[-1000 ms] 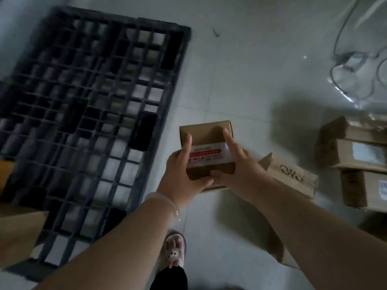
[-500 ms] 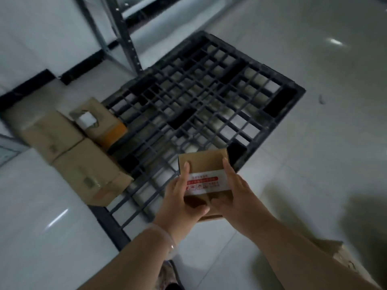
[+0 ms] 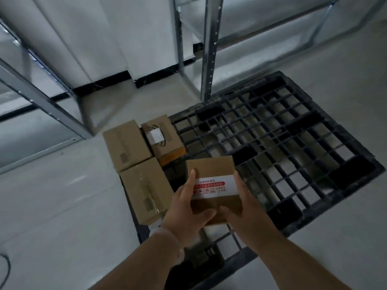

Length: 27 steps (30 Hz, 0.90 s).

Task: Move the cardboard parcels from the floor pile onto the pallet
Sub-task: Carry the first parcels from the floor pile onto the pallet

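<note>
Head camera view, looking down. Just below centre, toward 6 o'clock, a person holds a small cardboard parcel (image 3: 211, 170) in both hands, above the near left part of a black grid pallet (image 3: 293, 143). The left hand (image 3: 184, 208) grips its left side, fingers curled underneath and thumb on top. The right hand (image 3: 249, 210) grips the right side the same way. A white label with red print (image 3: 215, 186) crosses the parcel's top. The pallet spreads toward 3 o'clock. At the held parcel's 9 to 11 o'clock, three more parcels sit together along the pallet's left edge: one near (image 3: 144, 189), one farther (image 3: 125, 143), one with a white slip (image 3: 163, 137). Metal shelving uprights (image 3: 207, 49) rise at 12 o'clock. The floor (image 3: 52, 206) is pale tile.
</note>
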Motion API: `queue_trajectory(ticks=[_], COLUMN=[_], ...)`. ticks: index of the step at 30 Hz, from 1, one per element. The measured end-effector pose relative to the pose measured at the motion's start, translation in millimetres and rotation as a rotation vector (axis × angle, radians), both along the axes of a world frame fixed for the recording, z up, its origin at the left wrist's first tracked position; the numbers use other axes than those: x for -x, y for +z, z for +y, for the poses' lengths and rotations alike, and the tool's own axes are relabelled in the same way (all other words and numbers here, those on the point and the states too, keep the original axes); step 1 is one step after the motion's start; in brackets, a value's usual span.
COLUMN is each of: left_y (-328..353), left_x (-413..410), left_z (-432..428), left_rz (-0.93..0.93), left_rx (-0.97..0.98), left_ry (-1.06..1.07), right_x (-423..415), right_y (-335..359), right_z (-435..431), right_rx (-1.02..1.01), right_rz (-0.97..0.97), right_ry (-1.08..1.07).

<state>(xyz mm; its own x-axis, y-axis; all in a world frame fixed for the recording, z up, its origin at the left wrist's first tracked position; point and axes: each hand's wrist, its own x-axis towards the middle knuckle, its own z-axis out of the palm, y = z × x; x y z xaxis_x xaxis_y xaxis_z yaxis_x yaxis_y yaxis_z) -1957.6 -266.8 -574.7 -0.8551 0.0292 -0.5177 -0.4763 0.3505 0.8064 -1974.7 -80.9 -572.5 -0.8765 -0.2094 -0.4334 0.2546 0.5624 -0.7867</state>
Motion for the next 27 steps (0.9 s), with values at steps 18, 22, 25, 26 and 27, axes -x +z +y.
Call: queue_trajectory(ticks=[18, 22, 25, 26, 27], left_y=[-60.3, -58.8, -54.1, -53.7, -54.3], left_x=[94.1, 112.6, 120.9, 122.0, 122.8], left_z=[5.6, 17.5, 21.7, 22.0, 22.1], left_rz=[-0.272, -0.272, -0.272, -0.260, -0.235], left_rx=[0.017, 0.024, -0.097, -0.171, -0.253], left_ry=[0.517, 0.575, 0.632, 0.670, 0.714], right_x=[107.0, 135.2, 155.7, 163.7, 172.2], right_y=[-40.7, -37.6, -37.9, -40.1, -43.1], right_z=[-35.7, -18.8, -6.8, -3.4, 0.5], right_rx=[0.074, 0.113, 0.135, 0.100, 0.032], right_rz=[0.052, -0.011, -0.054, -0.063, -0.062], right_ry=[0.247, 0.343, 0.353, 0.352, 0.346])
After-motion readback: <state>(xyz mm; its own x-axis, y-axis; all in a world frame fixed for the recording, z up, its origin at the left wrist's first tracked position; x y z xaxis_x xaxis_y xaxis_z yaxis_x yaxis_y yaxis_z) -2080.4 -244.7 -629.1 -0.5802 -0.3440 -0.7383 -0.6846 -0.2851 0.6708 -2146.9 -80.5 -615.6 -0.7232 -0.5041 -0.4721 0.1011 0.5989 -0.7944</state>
